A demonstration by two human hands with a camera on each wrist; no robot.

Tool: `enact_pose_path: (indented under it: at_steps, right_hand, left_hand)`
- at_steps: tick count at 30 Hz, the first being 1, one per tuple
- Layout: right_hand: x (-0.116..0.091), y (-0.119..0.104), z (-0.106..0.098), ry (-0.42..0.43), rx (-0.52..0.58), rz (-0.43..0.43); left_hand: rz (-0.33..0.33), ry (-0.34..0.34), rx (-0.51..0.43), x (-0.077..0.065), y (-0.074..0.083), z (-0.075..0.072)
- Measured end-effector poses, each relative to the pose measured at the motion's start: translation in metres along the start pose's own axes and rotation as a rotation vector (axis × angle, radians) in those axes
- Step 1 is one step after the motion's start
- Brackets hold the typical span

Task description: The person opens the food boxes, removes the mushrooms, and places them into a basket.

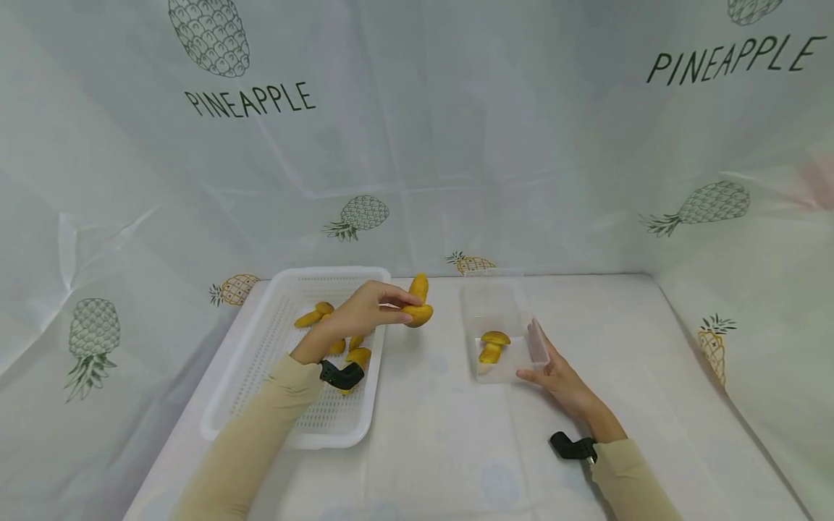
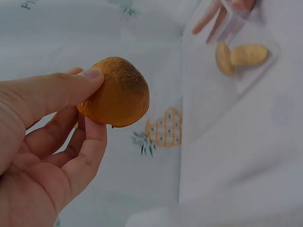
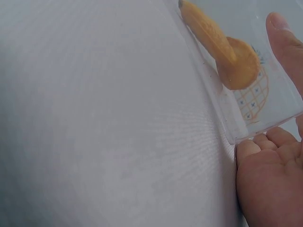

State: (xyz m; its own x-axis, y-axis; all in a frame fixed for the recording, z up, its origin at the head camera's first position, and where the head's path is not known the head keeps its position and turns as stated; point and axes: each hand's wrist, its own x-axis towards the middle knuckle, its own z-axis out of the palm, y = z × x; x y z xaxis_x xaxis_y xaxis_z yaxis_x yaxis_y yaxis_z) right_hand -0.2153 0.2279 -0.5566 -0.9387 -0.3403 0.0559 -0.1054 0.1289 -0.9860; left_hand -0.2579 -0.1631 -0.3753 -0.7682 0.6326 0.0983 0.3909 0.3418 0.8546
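Note:
My left hand point(image 1: 368, 311) pinches a yellow-brown mushroom point(image 1: 418, 315) between thumb and fingers, above the table between a white basket and a clear plastic box. In the left wrist view the rounded cap point(image 2: 118, 92) of this mushroom faces the camera, a dark patch on it. Another mushroom point(image 1: 493, 346) lies inside the clear box point(image 1: 504, 378); its cap and stem show through the wall in the right wrist view. My right hand point(image 1: 560, 376) holds the box at its near right corner, thumb point(image 3: 286, 45) on one side and fingers round the other.
The white perforated basket point(image 1: 326, 440) stands at the left under my left forearm, with several more mushrooms point(image 1: 358, 356) in it. A clear lid point(image 1: 495, 293) stands open behind the box. Pineapple-printed sheeting point(image 1: 417, 159) closes off the table's back and sides.

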Motion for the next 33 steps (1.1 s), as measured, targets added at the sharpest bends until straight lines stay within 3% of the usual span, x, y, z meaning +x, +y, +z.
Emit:
enact_pose_path:
  at_steps: [8,18,26,33]
  right_hand:
    - [0.0,-0.002,0.001,0.0,0.013,0.01]
    - [0.0,-0.003,0.002,-0.005,0.012,0.009]
    - [0.0,-0.003,0.001,-0.005,0.013,0.014]
    - [0.0,-0.003,0.001,-0.01,0.029,0.021]
  left_hand:
    - [-0.058,0.05,0.055,-0.041,-0.014,-0.026]
    - [-0.136,0.073,0.068,-0.089,-0.039,-0.045]
    - [-0.228,0.001,0.111,-0.114,-0.055,-0.052]
    - [-0.267,-0.085,0.109,-0.122,-0.069,-0.055]
